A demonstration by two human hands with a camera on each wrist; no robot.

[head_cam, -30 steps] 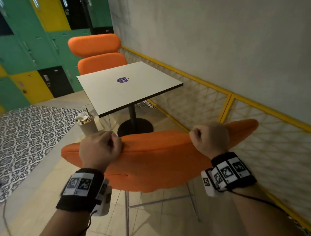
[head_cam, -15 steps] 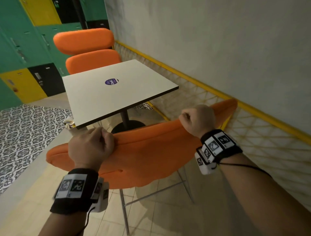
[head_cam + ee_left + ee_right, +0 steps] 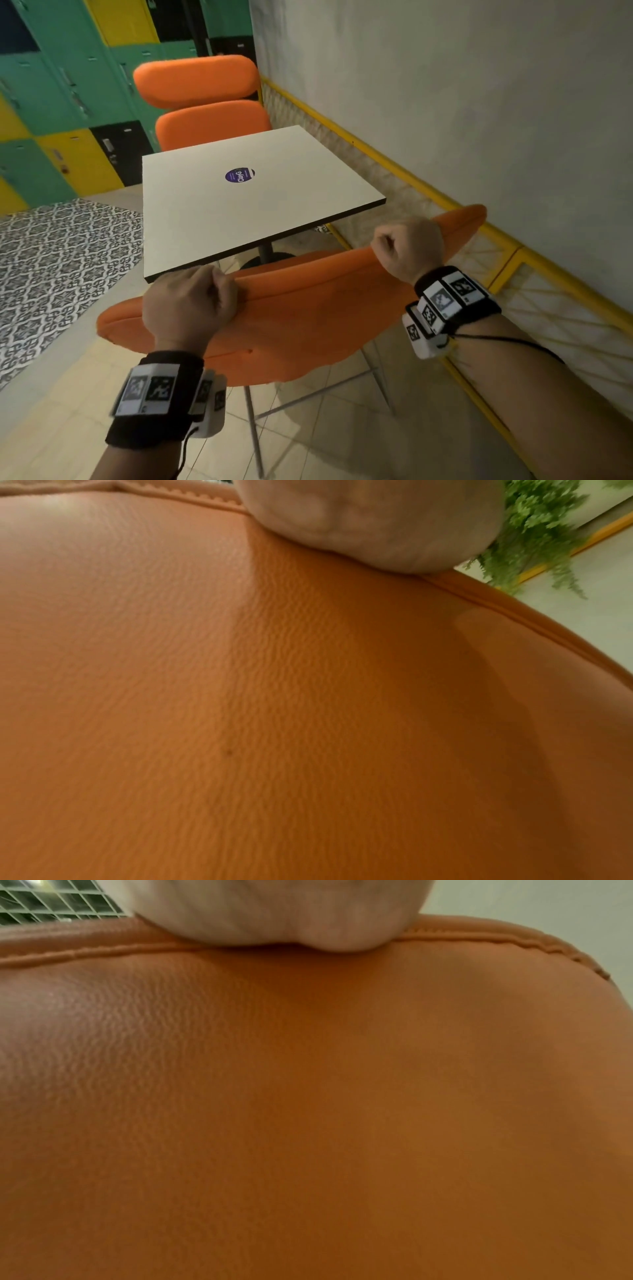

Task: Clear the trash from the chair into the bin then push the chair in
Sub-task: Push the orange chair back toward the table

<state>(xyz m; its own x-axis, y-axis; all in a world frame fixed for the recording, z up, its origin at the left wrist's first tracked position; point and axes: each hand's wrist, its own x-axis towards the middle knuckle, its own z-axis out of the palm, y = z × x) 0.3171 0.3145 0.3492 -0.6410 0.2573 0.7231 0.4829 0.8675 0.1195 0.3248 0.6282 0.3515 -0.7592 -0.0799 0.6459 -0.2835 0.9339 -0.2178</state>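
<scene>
Left hand, right hand grip orange chair backrest top.

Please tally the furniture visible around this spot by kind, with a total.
Orange chairs: 2, the near chair gripped at its backrest top by the left hand and right hand, and the far chair behind the table.
White tables: 1, the table.
Total: 3

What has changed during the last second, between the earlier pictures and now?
The chair has gone forward toward the table; its backrest top now lies close to the table's near edge. The bin of trash seen on the floor left of the table is now hidden. The left hand and right hand still grip the backrest top.
</scene>
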